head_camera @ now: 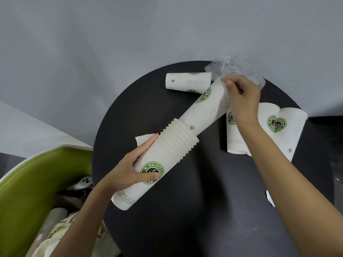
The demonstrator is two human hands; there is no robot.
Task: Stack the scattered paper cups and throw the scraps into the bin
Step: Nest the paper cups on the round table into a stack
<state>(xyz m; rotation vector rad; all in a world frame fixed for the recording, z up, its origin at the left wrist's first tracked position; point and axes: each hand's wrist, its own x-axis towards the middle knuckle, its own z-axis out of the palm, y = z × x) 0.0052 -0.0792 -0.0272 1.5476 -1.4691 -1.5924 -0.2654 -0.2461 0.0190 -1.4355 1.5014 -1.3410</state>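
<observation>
The left hand (133, 167) grips a slanted stack of cups (167, 151) near its lower end, above the round black bench (204, 210). The right hand (241, 97) holds the far end of a single cup (207, 110) whose near end sits in the stack's open end. A third cup (185, 82) lies on its side further back. Bubble wrap (232, 68) sits at the far edge, a paper scrap (143, 139) is beside the left hand, and a green bin (27, 182) stands on the left.
</observation>
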